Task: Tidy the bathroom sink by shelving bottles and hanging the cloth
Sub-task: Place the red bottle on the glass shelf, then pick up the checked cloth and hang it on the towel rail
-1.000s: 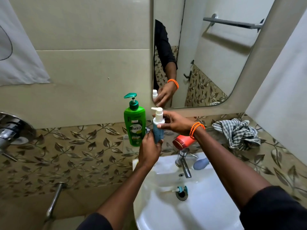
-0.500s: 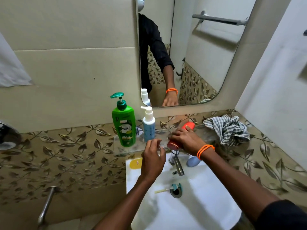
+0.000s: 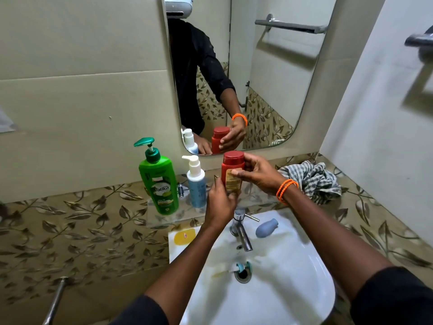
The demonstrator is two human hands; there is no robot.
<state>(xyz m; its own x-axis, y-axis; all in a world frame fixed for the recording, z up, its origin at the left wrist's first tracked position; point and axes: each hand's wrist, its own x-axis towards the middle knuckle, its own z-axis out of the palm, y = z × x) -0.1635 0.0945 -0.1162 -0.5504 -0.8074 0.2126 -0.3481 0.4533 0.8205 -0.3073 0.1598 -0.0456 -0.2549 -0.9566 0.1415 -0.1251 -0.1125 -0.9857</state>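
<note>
On the clear glass shelf (image 3: 164, 219) at the left I see a tall green pump bottle (image 3: 159, 181) standing upright, with a small pale blue bottle with a white pump (image 3: 196, 184) just beside it; next comes my left hand (image 3: 221, 202), fingers curled round the lower part of a red cylindrical bottle with a gold label (image 3: 232, 172), held upright above the shelf. My right hand (image 3: 256, 175) clasps the same bottle from the side; further right a crumpled grey checked cloth (image 3: 311, 179) lies at the shelf's far end, and below sits the white ceramic sink (image 3: 293, 289).
</note>
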